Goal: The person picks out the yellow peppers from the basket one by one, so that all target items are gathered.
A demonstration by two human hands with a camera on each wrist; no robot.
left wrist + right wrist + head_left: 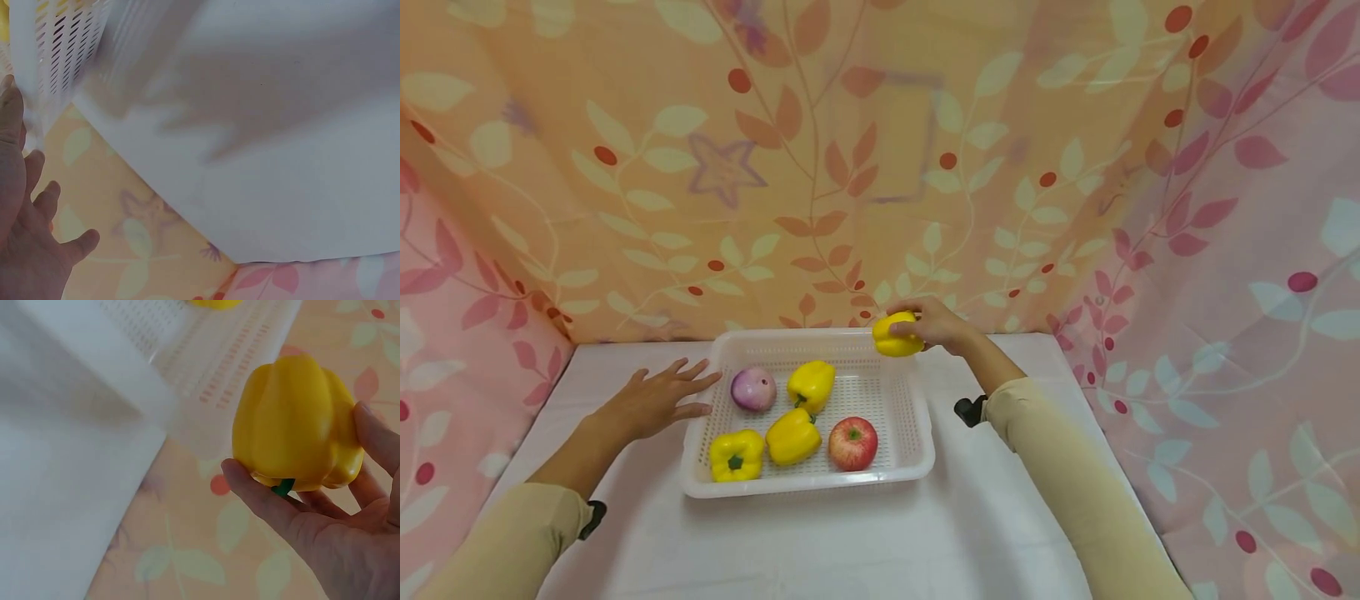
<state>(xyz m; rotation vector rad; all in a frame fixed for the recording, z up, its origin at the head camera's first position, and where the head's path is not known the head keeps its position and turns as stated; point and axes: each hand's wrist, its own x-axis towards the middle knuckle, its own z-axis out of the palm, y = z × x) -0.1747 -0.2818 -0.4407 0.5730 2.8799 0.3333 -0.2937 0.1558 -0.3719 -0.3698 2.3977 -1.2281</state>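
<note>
My right hand grips a yellow bell pepper over the far right corner of a white perforated basket. In the right wrist view the pepper sits between thumb and fingers, its green stem toward the palm. My left hand is beside the basket's left rim, fingers spread and holding nothing; the left wrist view shows this hand with its fingertips near the basket wall. Inside the basket lie a purple onion, a red apple and three more yellow bell peppers.
The basket stands on a table with a white cloth. Curtains with leaf prints rise behind the table and at both sides, the back one close to its far edge.
</note>
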